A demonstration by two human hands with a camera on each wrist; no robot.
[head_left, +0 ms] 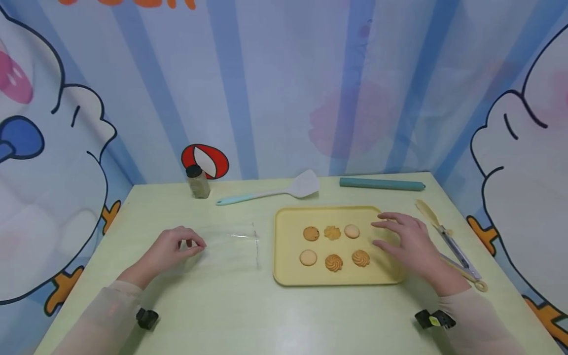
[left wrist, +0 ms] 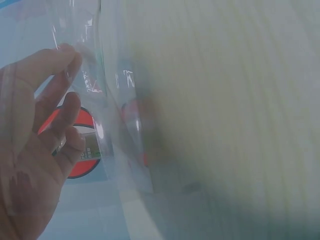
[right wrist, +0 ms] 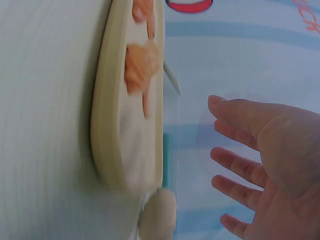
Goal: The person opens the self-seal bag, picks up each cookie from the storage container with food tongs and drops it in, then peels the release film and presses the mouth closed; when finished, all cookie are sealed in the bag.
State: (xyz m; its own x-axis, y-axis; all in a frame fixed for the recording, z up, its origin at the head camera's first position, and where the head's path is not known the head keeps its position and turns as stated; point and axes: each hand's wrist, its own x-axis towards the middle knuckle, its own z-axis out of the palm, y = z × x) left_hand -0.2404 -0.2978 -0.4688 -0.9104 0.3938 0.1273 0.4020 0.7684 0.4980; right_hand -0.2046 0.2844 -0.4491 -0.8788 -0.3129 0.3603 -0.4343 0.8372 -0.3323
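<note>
My left hand (head_left: 170, 251) pinches the edge of a clear plastic bag (head_left: 232, 249) between thumb and index finger. In the left wrist view, the transparent film (left wrist: 92, 75) hangs past the fingertips, its other fingers curling loosely. My right hand (head_left: 406, 241) hovers over the right end of a yellow tray (head_left: 328, 281), fingers spread and holding nothing. On the tray lie several cookies (head_left: 334, 263) in two rows, some round and smooth, some swirled. The right wrist view shows the right hand (right wrist: 265, 165) apart from the tray (right wrist: 107, 115).
Behind the tray lie a spatula (head_left: 303, 185) and a teal rod (head_left: 381, 184). A black-capped jar (head_left: 198, 182) stands at the back left. Tongs (head_left: 459, 249) with yellowish tips lie along the right side of the table (head_left: 248, 320). A printed curtain (head_left: 284, 88) hangs behind.
</note>
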